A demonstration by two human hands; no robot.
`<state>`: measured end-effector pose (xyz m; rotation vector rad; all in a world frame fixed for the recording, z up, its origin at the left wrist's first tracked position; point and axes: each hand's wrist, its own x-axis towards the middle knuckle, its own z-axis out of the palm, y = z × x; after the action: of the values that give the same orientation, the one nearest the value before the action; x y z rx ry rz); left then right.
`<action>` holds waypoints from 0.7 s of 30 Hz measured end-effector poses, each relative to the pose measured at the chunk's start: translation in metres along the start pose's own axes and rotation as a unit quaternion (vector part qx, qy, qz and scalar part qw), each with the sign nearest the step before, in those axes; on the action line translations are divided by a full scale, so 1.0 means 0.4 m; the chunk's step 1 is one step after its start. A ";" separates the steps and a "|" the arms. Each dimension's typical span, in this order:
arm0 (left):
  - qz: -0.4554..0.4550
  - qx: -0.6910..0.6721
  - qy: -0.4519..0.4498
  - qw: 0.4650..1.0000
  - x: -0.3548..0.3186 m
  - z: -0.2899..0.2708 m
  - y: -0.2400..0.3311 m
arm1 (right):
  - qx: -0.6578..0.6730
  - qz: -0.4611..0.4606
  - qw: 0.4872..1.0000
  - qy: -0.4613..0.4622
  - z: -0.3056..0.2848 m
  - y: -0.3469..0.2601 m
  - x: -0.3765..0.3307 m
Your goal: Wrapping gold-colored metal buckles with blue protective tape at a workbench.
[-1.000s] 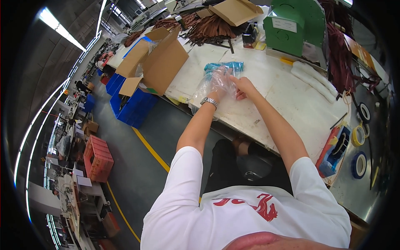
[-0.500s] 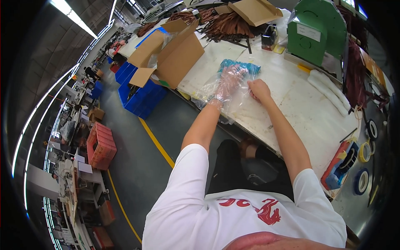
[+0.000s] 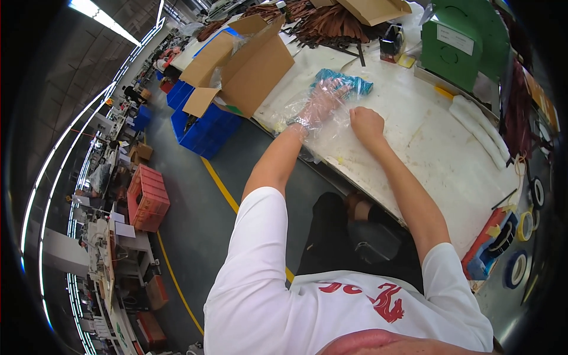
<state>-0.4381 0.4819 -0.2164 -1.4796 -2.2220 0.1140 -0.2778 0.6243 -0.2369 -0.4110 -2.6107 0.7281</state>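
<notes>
My left hand (image 3: 324, 103) is inside a clear plastic bag (image 3: 337, 127), with the loose film wrapped about it and the wrist. At its fingers, in the far end of the bag, lies a crinkled blue packet (image 3: 357, 84); the film blurs the fingers, but they appear closed on it. Beside the bag's right edge my right hand (image 3: 367, 125) is closed in a fist, pinching the film, as far as can be seen. Both hands are over the white tabletop (image 3: 426, 154).
An opened cardboard box (image 3: 260, 74) stands at the table's left edge, above blue crates (image 3: 204, 130). Brown strips (image 3: 334, 26) are heaped at the back. To the right are a green machine (image 3: 452, 47), a white padded roll (image 3: 479, 127), a tape dispenser (image 3: 491, 245) and tape rolls (image 3: 516, 269).
The view has shifted slightly. My left hand, in the bag with the blue packet, has drawn a little to the left, and my right fist stays by the bag's edge.
</notes>
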 end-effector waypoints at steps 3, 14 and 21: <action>-0.014 0.032 -0.020 0.999 -0.006 0.026 -0.036 | -0.022 -0.013 0.999 0.029 0.012 -0.026 -0.029; -0.030 -0.098 -0.007 0.995 -0.015 -0.003 -0.019 | -0.031 -0.045 0.997 0.061 0.012 -0.003 -0.023; -0.012 -0.087 0.002 0.996 -0.015 -0.015 -0.024 | 0.048 -0.038 0.995 0.074 0.005 0.004 -0.023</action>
<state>-0.4420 0.4714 -0.2101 -1.5404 -2.2950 -0.0912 -0.2705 0.6213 -0.2419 -0.3226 -2.4287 0.7632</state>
